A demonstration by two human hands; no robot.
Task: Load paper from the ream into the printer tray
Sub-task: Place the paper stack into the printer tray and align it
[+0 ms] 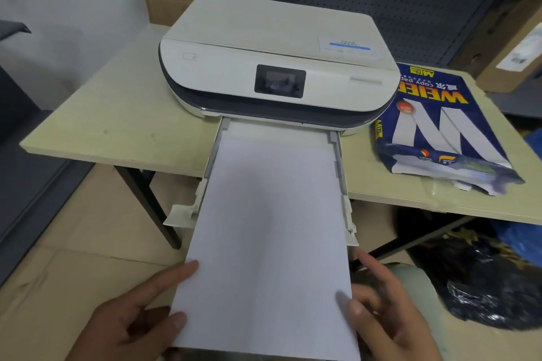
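Two hands, left hand (pixel 129 319) and right hand (pixel 390 316), one paper stack (pixel 269 237), one tray (pixel 346 208).

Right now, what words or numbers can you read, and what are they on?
"WEIER", upside down: blue ream wrapper.
"copy pap…", upside down, cut off: same wrapper.
"A4 70", sideways on a yellow tag: wrapper's left edge.
Yellow tag at the wrapper's top: too blurred.
Sticker on the printer: too small.
Paper stack: blank.

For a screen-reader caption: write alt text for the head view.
Two hands, left hand and right hand, slide a paper stack into the tray of a white printer on a table; an opened ream lies right.
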